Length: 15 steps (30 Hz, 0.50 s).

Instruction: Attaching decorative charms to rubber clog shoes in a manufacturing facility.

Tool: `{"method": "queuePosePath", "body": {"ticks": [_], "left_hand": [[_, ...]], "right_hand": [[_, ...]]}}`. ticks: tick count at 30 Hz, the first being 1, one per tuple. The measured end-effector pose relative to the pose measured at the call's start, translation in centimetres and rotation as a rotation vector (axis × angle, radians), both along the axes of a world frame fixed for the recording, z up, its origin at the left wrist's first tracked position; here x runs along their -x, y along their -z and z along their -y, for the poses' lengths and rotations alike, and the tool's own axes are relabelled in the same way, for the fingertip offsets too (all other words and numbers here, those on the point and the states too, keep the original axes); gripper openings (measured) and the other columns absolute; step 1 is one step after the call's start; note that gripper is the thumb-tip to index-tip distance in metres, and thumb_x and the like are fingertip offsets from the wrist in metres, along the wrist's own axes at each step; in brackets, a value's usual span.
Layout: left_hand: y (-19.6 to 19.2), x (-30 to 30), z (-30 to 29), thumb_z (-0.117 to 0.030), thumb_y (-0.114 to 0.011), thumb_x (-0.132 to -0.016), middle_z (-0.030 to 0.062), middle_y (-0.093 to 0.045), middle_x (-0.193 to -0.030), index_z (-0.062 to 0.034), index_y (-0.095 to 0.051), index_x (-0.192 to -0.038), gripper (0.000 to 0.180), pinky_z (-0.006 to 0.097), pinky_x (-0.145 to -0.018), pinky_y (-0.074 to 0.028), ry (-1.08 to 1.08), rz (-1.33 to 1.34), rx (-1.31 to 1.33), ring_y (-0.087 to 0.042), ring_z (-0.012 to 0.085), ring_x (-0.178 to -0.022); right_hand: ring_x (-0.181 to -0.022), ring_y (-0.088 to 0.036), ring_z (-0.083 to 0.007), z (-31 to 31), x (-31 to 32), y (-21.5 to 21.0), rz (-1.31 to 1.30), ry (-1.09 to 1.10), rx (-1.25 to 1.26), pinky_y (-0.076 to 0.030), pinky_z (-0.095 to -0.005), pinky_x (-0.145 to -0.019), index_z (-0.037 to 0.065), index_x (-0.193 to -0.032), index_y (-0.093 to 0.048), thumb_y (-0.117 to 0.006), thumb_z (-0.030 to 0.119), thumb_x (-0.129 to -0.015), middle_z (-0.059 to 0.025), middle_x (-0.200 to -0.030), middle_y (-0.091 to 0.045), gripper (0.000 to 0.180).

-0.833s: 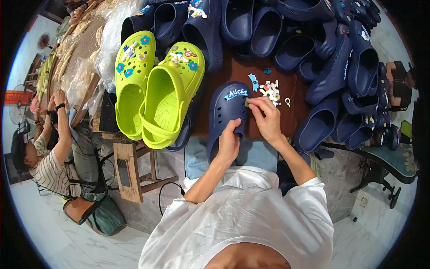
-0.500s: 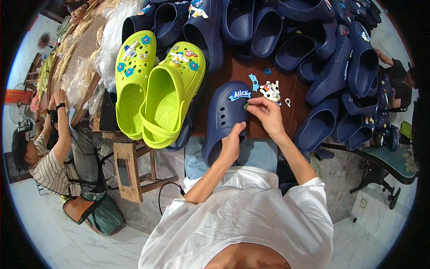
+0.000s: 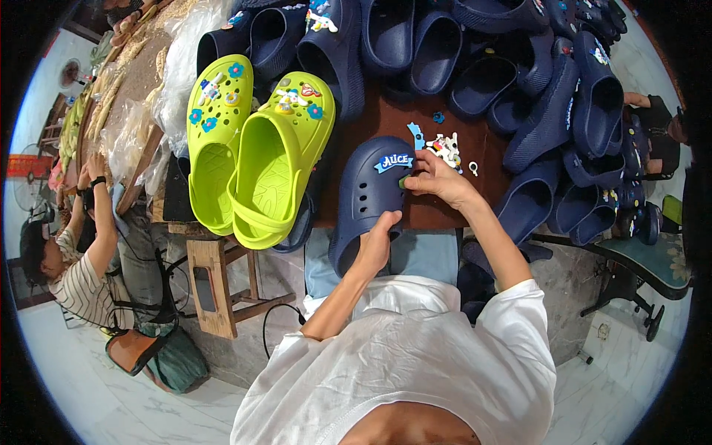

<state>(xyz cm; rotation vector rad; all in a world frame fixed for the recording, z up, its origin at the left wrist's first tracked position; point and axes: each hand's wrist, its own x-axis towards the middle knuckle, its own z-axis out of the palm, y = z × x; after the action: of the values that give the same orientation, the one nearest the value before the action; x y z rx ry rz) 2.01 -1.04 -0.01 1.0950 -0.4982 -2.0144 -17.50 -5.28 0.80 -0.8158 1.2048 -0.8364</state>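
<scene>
A navy clog stands toe away from me at the table's front edge. My left hand is closed on its side near the opening, thumb on top and the other fingers hidden. A blue banner charm with white lettering sits on the toe. At the clog's right side, my right hand pinches a small green charm against the upper; whether it sits in a hole I cannot tell. Just beyond lie a cluster of white charms, a light-blue charm and a blue flower charm.
A lime-green pair of clogs with charms rests to the left. Many navy clogs are heaped behind and to the right on the brown table. Below left is a wooden stool. Another person works at far left.
My right hand has drawn in closer to the clog's side, turning a little, with the green charm now against the upper. The left hand keeps its hold. The whole view has shifted slightly.
</scene>
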Motion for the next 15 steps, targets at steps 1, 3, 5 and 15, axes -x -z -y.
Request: {"method": "queuePosePath", "body": {"ticks": [1, 3, 5, 15], "left_hand": [[-0.3, 0.0, 0.1, -0.010, -0.064, -0.082, 0.0012, -0.057, -0.100, -0.0027, -0.059, -0.103, 0.023, 0.028, -0.084, -0.042, 0.001, 0.000, 0.000, -0.053, 0.0131, -0.090], [-1.0, 0.0, 0.2, -0.010, -0.064, -0.081, 0.0012, -0.057, -0.100, -0.0028, -0.059, -0.105, 0.025, 0.028, -0.083, -0.042, 0.028, 0.019, -0.069, -0.053, 0.0130, -0.090], [-0.3, -0.1, 0.2, -0.010, -0.064, -0.081, 0.0010, -0.057, -0.100, -0.0030, -0.059, -0.104, 0.025, 0.028, -0.083, -0.042, 0.036, 0.005, -0.060, -0.053, 0.0127, -0.089], [0.5, 0.0, -0.1, -0.006, -0.062, -0.080, 0.0019, -0.059, -0.098, -0.0047, -0.059, -0.102, 0.022, 0.029, -0.082, -0.043, 0.062, 0.154, 0.107, -0.054, 0.0135, -0.089]], "right_hand": [[-0.106, -0.057, -0.0184, 0.1, 0.2, 0.2, 0.000, 0.001, 0.000, -0.051, -0.0315, -0.086, 0.003, -0.133, -0.040, -0.077, 0.016, -0.080, -0.0098, -0.120, -0.054, 0.066], [-0.108, -0.056, -0.0174, 0.3, 0.6, 0.8, 0.039, -0.029, -0.010, -0.050, -0.0316, -0.086, 0.003, -0.134, -0.040, -0.079, 0.016, -0.079, -0.0100, -0.124, -0.054, 0.069], [-0.109, -0.056, -0.0175, 0.4, 0.5, 0.8, 0.047, -0.039, 0.001, -0.050, -0.0315, -0.087, 0.003, -0.134, -0.040, -0.080, 0.016, -0.078, -0.0101, -0.125, -0.054, 0.070], [-0.115, -0.054, -0.0193, 0.6, 0.2, 0.8, -0.039, -0.066, 0.079, -0.047, -0.0328, -0.095, 0.000, -0.133, -0.037, -0.080, 0.017, -0.079, -0.0118, -0.127, -0.052, 0.071]]}}
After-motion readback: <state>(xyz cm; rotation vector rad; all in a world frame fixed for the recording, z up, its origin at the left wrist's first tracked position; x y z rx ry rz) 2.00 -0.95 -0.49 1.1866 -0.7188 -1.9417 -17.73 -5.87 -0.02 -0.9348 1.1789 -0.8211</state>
